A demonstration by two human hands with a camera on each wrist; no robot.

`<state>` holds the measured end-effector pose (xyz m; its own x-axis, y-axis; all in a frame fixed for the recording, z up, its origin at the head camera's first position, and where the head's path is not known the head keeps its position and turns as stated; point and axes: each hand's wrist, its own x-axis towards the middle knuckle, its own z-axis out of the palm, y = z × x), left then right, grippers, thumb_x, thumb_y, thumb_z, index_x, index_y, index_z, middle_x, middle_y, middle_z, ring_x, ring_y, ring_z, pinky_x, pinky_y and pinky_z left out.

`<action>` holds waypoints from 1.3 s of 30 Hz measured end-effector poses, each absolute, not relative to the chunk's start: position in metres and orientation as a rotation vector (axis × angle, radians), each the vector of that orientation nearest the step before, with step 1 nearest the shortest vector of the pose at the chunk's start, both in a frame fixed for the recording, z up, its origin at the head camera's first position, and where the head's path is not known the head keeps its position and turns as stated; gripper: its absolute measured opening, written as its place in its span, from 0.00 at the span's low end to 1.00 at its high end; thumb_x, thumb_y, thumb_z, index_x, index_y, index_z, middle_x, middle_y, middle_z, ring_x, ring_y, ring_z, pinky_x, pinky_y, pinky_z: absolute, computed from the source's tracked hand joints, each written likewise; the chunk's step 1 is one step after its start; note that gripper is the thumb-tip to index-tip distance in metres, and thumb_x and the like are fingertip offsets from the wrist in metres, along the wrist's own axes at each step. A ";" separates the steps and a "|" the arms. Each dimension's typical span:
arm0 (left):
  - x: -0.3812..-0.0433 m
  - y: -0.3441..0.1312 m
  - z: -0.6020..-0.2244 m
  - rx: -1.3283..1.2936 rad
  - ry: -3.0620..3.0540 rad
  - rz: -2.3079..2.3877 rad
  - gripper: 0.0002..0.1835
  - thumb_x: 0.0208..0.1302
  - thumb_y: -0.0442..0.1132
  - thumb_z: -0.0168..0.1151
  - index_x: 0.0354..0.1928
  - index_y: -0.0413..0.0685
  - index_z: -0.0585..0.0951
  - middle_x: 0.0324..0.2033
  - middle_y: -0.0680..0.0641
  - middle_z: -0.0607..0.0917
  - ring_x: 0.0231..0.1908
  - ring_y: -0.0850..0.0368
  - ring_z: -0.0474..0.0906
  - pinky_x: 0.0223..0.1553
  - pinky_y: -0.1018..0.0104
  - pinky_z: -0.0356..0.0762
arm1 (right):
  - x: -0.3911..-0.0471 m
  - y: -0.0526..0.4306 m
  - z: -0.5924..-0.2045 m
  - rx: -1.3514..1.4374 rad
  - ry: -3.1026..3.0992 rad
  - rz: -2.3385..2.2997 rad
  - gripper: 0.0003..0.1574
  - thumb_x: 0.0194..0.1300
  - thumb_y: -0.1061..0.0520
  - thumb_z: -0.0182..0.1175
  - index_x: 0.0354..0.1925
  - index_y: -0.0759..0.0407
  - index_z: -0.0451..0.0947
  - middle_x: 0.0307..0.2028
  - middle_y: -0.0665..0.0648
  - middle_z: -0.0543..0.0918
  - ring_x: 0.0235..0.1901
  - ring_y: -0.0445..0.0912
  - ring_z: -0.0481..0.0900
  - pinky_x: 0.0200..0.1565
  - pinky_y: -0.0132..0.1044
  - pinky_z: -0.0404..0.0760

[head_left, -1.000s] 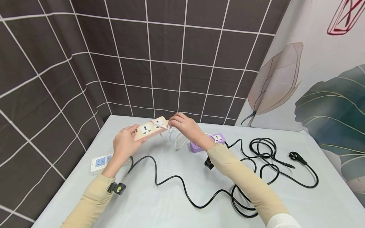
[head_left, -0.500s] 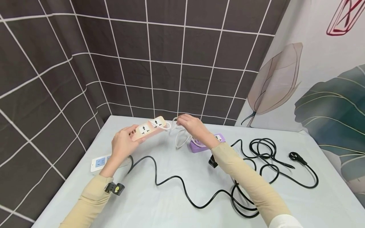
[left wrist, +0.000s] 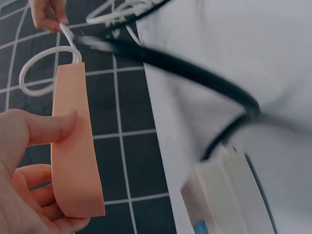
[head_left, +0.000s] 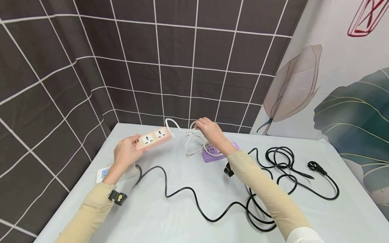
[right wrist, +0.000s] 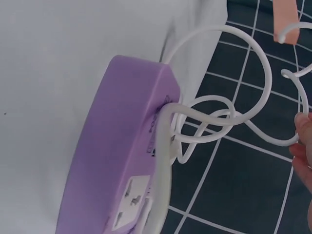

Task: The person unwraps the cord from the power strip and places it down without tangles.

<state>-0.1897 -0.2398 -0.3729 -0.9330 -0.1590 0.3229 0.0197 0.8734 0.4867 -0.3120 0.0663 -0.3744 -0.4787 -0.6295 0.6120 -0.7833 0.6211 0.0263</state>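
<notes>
My left hand (head_left: 126, 152) grips the near end of a pink power strip (head_left: 155, 142), held tilted above the table; in the left wrist view the thumb lies along its side. From the strip's far end runs a white cord (head_left: 179, 127). My right hand (head_left: 210, 131) pinches that cord a short way off, at the back of the table. Loose white loops hang below the right fingers, over a purple power strip (head_left: 209, 156) lying on the table. The right forearm covers part of the purple strip.
Beneath my left wrist lies a white power strip (head_left: 129, 173) with blue sockets. Its black cord (head_left: 188, 188) snakes across the table (head_left: 170, 219) to a tangle at right, where a black plug (head_left: 316, 166) lies. A dark tiled-pattern cloth (head_left: 176, 81) hangs behind.
My left hand has drawn the pink strip left and slightly down. My right hand has shifted right with the white cord, and the stretch between the hands is longer, off the strip's sockets.
</notes>
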 end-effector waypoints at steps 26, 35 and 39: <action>-0.219 -0.302 -0.392 0.364 -2.942 -0.620 0.27 0.50 0.41 0.62 0.48 0.25 0.78 0.40 0.28 0.82 0.37 0.37 0.77 0.36 0.53 0.72 | -0.318 0.044 -0.402 1.107 -2.497 0.269 0.18 0.59 0.72 0.56 0.41 0.54 0.82 0.43 0.50 0.83 0.48 0.45 0.75 0.41 0.36 0.82; -0.223 -0.311 -0.406 0.423 -3.006 -0.587 0.25 0.50 0.41 0.62 0.43 0.22 0.77 0.36 0.28 0.82 0.34 0.36 0.77 0.36 0.51 0.74 | -0.313 0.026 -0.402 1.273 -2.480 0.096 0.30 0.51 0.78 0.51 0.45 0.54 0.83 0.47 0.51 0.83 0.49 0.46 0.75 0.49 0.34 0.79; -0.222 -0.311 -0.408 0.433 -3.016 -0.590 0.26 0.49 0.41 0.63 0.43 0.22 0.75 0.35 0.27 0.81 0.33 0.36 0.77 0.34 0.52 0.75 | -0.312 0.021 -0.400 1.304 -2.551 0.092 0.31 0.52 0.77 0.50 0.49 0.54 0.82 0.51 0.52 0.82 0.53 0.47 0.74 0.53 0.36 0.77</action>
